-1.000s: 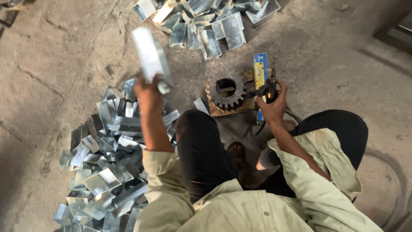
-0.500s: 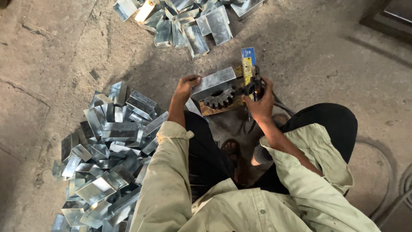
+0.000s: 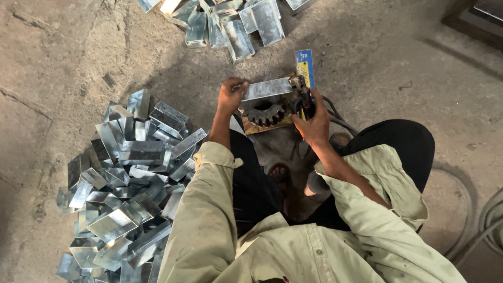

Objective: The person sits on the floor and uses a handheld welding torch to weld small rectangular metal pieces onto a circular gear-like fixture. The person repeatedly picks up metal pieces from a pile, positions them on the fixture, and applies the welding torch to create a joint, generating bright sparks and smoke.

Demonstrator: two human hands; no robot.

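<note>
The left hand (image 3: 231, 95) has its grip closed on one end of a folded sheet-metal piece (image 3: 267, 88) lying across a dark toothed gear (image 3: 263, 111). The right hand (image 3: 314, 121) is wrapped tight around a black tool (image 3: 304, 102) at the piece's other end. A heap of similar metal pieces (image 3: 126, 178) lies on the concrete floor (image 3: 63, 63) to the left; another pile (image 3: 230, 21) sits beyond.

Probably workshop: sheet-metal pieces (image 3: 126, 178), gear (image 3: 264, 111).
</note>
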